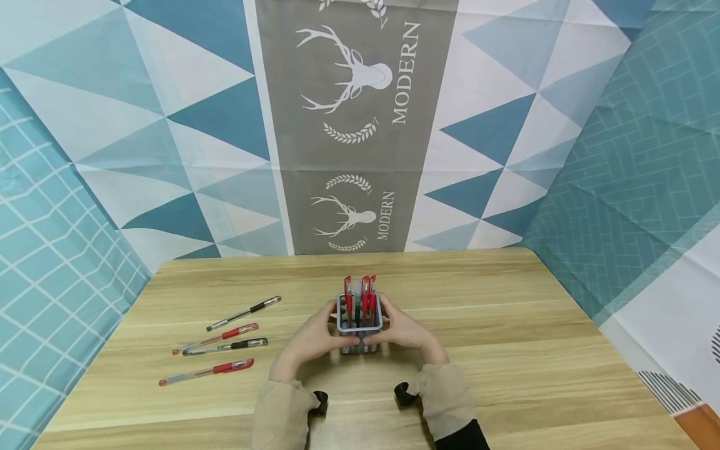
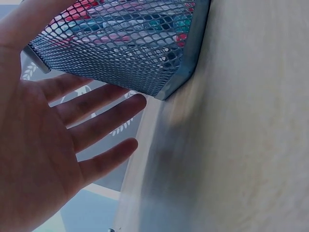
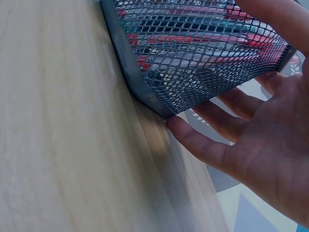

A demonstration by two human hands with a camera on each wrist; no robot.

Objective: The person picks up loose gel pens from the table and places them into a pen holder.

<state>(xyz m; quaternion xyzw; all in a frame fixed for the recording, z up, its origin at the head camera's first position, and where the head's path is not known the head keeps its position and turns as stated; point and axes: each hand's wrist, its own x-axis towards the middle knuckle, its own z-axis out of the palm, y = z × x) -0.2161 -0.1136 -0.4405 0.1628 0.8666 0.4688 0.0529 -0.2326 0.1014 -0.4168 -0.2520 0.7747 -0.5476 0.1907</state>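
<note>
A dark mesh pen holder (image 1: 360,329) with a pale rim stands between my hands near the middle of the table. My left hand (image 1: 309,337) grips its left side and my right hand (image 1: 407,331) its right side, both thumbs across the front. Three red-capped pens (image 1: 348,300) stick up from it. Through the mesh wall (image 2: 120,53) in the left wrist view, several pens show inside. The right wrist view shows the same mesh (image 3: 193,53) with fingertips against its lower edge. Whether the base touches the table cannot be told.
To the left on the wooden table (image 1: 506,350) lie two black gel pens, one farther back (image 1: 244,313) and one nearer (image 1: 225,347). Two red gel pens lie there too, one between them (image 1: 216,339), the other in front (image 1: 206,371). A patterned cloth (image 1: 360,156) hangs behind.
</note>
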